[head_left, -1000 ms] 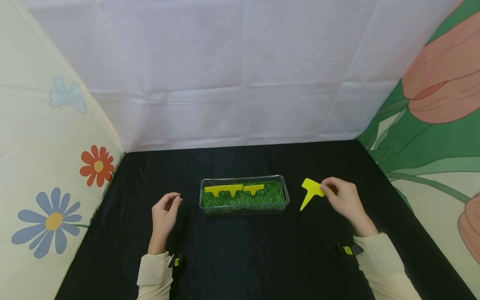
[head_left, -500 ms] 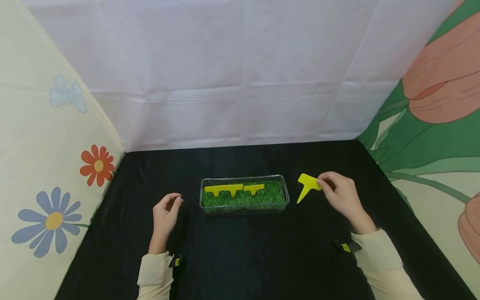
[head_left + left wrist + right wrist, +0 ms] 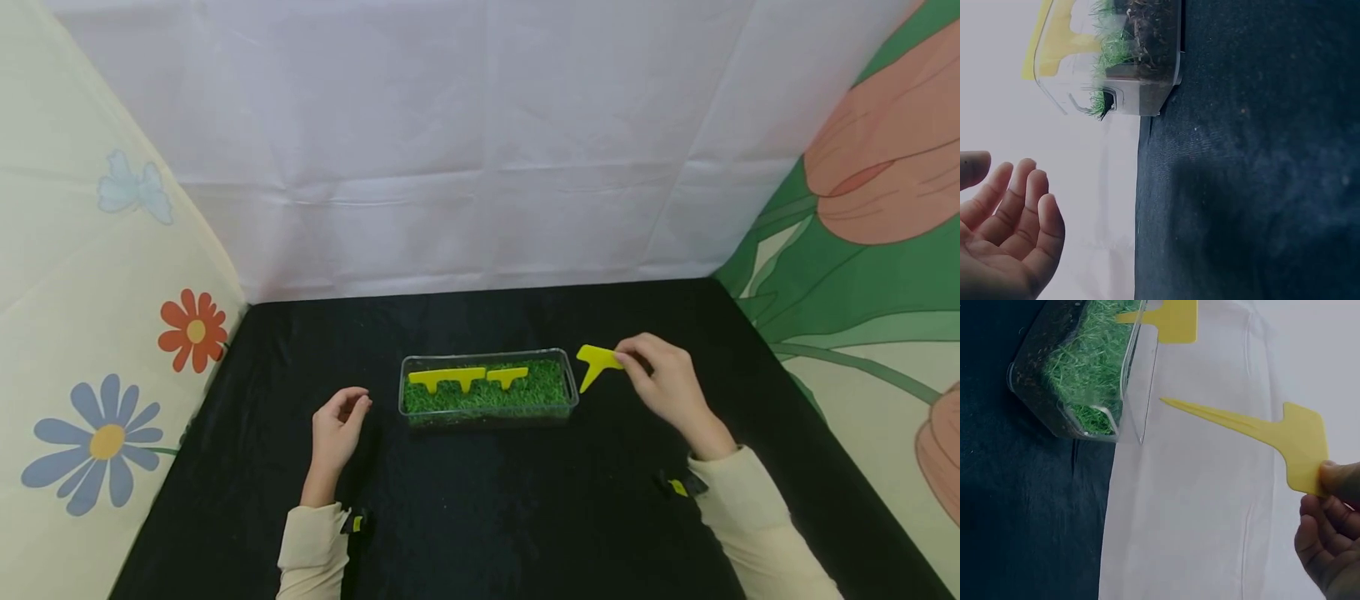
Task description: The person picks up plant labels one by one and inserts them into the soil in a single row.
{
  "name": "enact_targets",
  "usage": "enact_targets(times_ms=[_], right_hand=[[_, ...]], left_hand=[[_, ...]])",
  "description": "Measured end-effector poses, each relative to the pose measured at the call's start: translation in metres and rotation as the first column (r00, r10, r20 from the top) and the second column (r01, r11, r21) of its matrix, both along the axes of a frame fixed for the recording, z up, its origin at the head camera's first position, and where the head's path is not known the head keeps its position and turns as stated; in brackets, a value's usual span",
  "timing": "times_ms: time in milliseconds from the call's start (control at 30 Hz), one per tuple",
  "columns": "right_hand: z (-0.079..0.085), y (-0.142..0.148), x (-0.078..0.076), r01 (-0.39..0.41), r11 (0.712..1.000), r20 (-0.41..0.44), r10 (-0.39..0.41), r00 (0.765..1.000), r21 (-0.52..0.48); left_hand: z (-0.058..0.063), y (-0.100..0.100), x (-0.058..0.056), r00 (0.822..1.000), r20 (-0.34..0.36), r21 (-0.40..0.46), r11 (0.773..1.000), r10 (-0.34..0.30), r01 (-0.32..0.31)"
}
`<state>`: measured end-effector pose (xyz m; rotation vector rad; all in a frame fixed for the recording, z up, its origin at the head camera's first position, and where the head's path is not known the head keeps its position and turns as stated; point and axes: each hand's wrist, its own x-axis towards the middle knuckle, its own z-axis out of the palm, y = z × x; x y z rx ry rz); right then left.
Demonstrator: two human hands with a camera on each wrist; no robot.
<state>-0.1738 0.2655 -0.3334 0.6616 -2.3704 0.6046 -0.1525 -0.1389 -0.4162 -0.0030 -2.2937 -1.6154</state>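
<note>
Between thumb and fingers, my right hand [image 3: 663, 383] pinches one end of the head of a yellow T-shaped plant label [image 3: 597, 360]. Its pointed stem slants down and left, close to the right end of a clear plastic box [image 3: 480, 411]. Green grass [image 3: 543, 386] grows over dark soil [image 3: 1150, 37] inside that box. Several more yellow labels [image 3: 447, 377] stand in a row in the grass, from the left end to past the middle. Left of the box, my left hand [image 3: 335, 425] is held with fingers loosely curved and nothing in them.
A black cloth [image 3: 465, 517] covers the table beneath the box. Behind it hangs a white sheet [image 3: 480, 167]. Printed fabric walls with a blue flower [image 3: 107, 443] on the left and a large pink tulip [image 3: 892, 175] on the right flank the table.
My right hand has moved left and slightly away from me, bringing the plant label up to the box's right end. The left hand has shifted slightly right.
</note>
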Motion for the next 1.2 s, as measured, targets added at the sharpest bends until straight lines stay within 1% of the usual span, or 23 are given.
enact_targets(times_ms=[433, 633, 1000, 1200], right_hand=[[-0.005, -0.018, -0.015, -0.035, 0.999, 0.038, 0.034, 0.999, 0.023], [-0.008, -0.027, -0.021, -0.075, 0.996, 0.051, 0.073, 0.996, 0.042], [-0.023, -0.036, -0.033, -0.143, 0.988, 0.05, 0.14, 0.989, 0.058], [-0.031, -0.041, -0.037, -0.145, 0.986, 0.068, 0.14, 0.988, 0.076]], left_hand=[[0.0, 0.0, 0.0, 1.0, 0.019, -0.014, 1.0, 0.002, -0.002], [0.0, -0.001, 0.0, 1.0, 0.02, -0.022, 1.0, 0.007, -0.006], [0.001, -0.002, 0.0, 1.0, 0.027, -0.032, 0.999, 0.007, -0.006], [0.001, -0.002, 0.0, 1.0, 0.03, -0.029, 1.0, 0.01, -0.009]])
